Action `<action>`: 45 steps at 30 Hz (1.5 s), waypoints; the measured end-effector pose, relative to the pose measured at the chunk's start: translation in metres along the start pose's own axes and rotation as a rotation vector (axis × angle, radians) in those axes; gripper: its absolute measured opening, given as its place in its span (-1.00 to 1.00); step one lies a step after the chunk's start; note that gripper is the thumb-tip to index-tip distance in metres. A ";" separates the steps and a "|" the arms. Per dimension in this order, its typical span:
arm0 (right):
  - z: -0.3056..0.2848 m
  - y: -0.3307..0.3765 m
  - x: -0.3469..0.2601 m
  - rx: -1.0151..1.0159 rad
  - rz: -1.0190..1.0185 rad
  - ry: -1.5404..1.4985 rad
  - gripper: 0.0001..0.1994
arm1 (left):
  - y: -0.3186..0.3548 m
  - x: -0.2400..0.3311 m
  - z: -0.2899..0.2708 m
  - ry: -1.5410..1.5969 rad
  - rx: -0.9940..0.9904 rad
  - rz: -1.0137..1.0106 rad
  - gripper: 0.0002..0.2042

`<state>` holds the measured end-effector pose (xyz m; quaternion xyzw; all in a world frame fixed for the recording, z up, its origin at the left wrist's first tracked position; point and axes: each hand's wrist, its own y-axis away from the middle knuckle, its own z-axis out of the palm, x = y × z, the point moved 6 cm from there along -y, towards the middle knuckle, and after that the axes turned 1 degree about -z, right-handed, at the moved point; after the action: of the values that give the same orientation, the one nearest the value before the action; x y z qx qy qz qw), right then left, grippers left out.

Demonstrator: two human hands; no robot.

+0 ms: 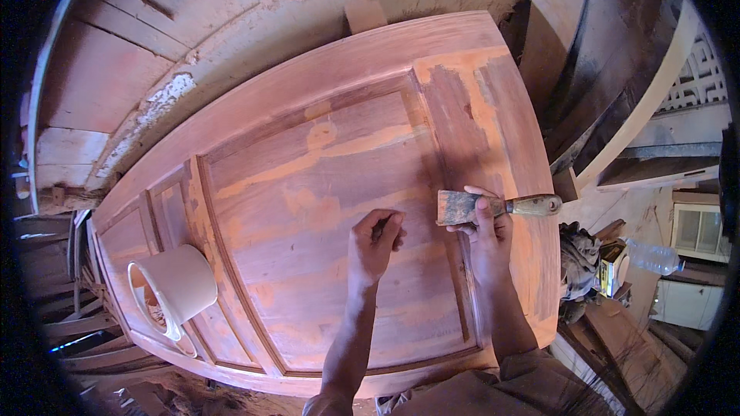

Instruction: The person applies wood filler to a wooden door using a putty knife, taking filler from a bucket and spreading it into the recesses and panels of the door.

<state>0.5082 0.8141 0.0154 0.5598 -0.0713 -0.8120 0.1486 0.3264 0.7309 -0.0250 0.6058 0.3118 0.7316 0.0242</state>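
"Bucket [188, 281] at far left?"

"Pale and open-mouthed, it sits on the panelled wooden door [331, 208], near its left end."

"And my left hand [375, 243]?"

"Its grip is closed, thumb against fingers, over the door's middle; whether it encloses anything, I cannot tell."

"My right hand [490, 233]?"

"You grasp a scraper [461, 208], broad end leftward, over the door's right part. Past the door lies a clear bottle [652, 256]."
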 end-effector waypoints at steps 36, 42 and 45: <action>-0.340 0.374 0.070 0.429 0.123 1.025 -0.56 | 0.274 -0.099 0.159 -0.719 -0.459 0.272 -0.84; -0.405 0.443 0.143 0.463 0.158 1.125 -0.55 | 0.268 -0.078 0.159 -0.702 -0.312 0.400 -0.80; -0.383 0.455 0.088 0.602 0.283 0.697 -0.58 | 0.293 -0.090 0.158 -0.732 -0.347 0.393 -0.79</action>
<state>0.9087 0.3747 -0.0730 0.8016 -0.3248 -0.4911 0.1041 0.5926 0.5258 0.0500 0.8592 0.0344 0.5015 0.0949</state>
